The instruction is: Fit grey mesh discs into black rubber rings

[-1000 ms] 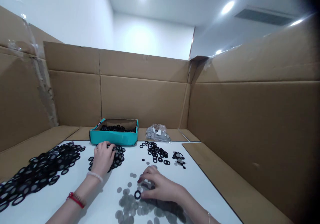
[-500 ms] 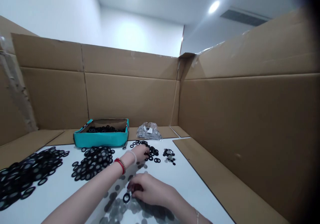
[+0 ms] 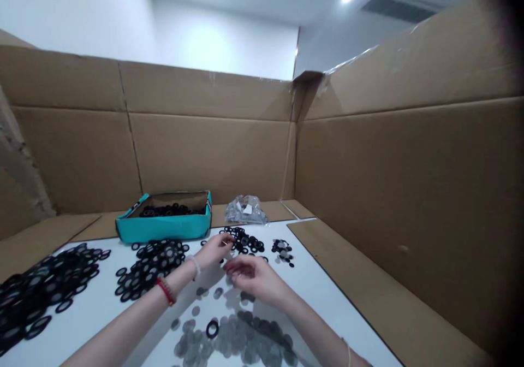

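Over the near edge of a pile of black rings [image 3: 244,241] is my left hand [image 3: 216,248], its fingers closed in a pinch. What they hold, if anything, is too small to make out. My right hand [image 3: 257,280] hovers just to the right and nearer to me, thumb and fingers curled together; their tips are blurred and any small piece in them cannot be named. Below it lie many loose grey translucent discs [image 3: 241,337] on the white board [image 3: 327,307]. A single black ring [image 3: 212,329] rests among those discs.
Ring piles with pale centres lie at the middle left [image 3: 149,266] and far left [image 3: 45,288]. Behind them stands a teal box [image 3: 164,228] of black rings. A clear plastic bag [image 3: 245,210] and a small mixed pile [image 3: 282,249] sit farther right. Cardboard walls [image 3: 204,148] enclose the board.
My left hand has drawn back leftward from the ring pile. My right hand has lifted away from the single ring and moved forward, close to the left. The view has shifted slightly.
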{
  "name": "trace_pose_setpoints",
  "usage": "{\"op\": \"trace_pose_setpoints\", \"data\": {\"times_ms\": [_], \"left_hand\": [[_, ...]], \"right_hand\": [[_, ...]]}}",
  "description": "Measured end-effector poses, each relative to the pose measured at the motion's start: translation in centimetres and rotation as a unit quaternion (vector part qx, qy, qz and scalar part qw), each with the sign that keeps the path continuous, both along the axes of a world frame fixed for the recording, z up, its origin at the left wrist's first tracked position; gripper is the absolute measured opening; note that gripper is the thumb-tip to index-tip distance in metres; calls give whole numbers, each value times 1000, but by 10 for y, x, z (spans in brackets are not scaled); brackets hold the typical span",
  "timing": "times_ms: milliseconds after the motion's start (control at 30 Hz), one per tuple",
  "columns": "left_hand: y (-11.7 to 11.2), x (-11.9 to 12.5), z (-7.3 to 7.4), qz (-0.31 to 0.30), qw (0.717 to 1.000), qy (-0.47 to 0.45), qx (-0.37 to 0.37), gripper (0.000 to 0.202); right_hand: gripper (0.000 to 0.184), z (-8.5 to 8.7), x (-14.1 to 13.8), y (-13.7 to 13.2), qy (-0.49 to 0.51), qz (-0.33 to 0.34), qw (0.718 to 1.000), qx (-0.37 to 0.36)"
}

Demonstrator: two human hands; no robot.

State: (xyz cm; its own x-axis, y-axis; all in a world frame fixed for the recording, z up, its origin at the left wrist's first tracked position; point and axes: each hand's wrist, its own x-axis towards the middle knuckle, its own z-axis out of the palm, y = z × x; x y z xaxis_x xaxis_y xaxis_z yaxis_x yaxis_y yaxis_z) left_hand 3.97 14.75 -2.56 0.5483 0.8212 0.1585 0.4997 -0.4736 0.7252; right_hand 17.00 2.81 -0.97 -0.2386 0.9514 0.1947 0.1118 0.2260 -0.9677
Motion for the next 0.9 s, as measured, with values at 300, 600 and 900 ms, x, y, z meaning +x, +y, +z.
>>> {"op": "trace_pose_setpoints", "data": {"times_ms": [300, 600, 900], "left_hand": [[-87, -45, 23, 27, 917, -204, -342, 28], [-120, -56, 20, 76, 828, -338, -442, 23], [-121, -51, 20, 88, 897, -285, -326, 29]], "right_hand": [[25, 4, -1, 0, 56, -45, 994, -81], [22, -14, -14, -4, 27, -5, 997, -74], [28, -16, -20, -6, 40, -7, 996, -73]]}}
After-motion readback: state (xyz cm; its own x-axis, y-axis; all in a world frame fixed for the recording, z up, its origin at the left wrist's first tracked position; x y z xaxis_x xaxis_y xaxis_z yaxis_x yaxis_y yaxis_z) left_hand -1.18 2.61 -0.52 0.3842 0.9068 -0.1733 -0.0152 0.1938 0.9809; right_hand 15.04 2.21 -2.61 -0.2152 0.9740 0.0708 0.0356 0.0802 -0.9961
